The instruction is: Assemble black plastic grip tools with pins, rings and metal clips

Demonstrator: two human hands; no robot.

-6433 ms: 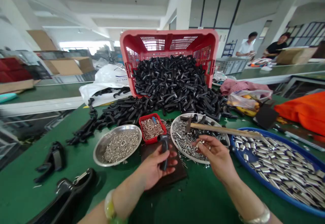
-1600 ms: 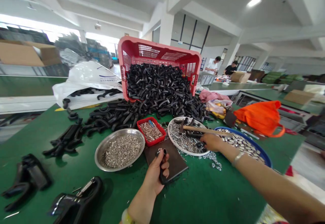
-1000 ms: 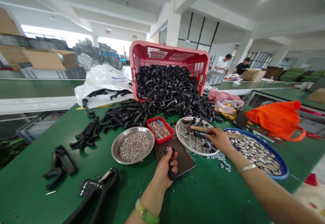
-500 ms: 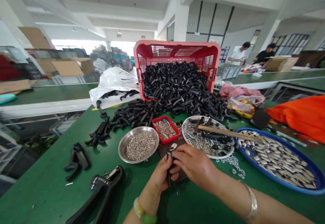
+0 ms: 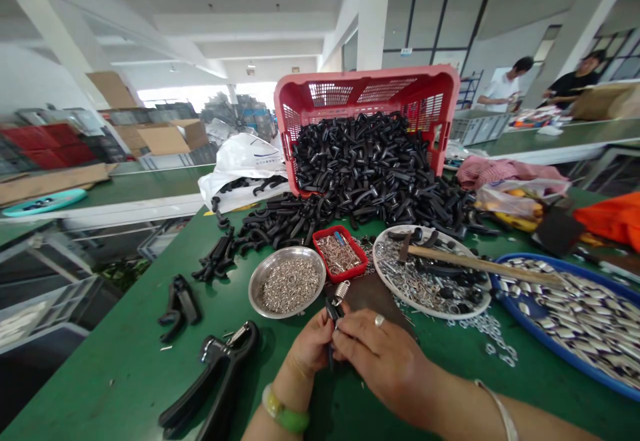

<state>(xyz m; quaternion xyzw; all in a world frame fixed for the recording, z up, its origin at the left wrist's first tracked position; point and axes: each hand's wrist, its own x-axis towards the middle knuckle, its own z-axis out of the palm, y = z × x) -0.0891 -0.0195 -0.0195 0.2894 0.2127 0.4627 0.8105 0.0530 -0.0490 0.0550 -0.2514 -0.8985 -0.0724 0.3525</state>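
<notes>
My left hand [image 5: 311, 342] is closed around a black plastic handle [image 5: 331, 310] held upright in front of me. A shiny coil spring [image 5: 342, 291] sticks up from its top end. The fingers of my right hand [image 5: 383, 357] are bent against the same handle just below the spring; its fingertips are partly hidden. On the table to the left lies a hand gripper [image 5: 220, 367] with two black handles joined at a metal spring. Beyond my hands stand a metal bowl [image 5: 256, 297] of small metal parts and a red tray [image 5: 361, 270] of pins.
A red crate [image 5: 367, 75] lies tipped with black handles [image 5: 365, 161] spilling out. On the right, a hammer [image 5: 465, 259] rests across a white plate [image 5: 384, 287] of hardware and a blue tray [image 5: 555, 354] of metal pieces. Two people [image 5: 500, 87] work in the background.
The spring now stands more exposed above my fingers, as my right hand has shifted lower on the handle. The whole view has turned slightly left.
</notes>
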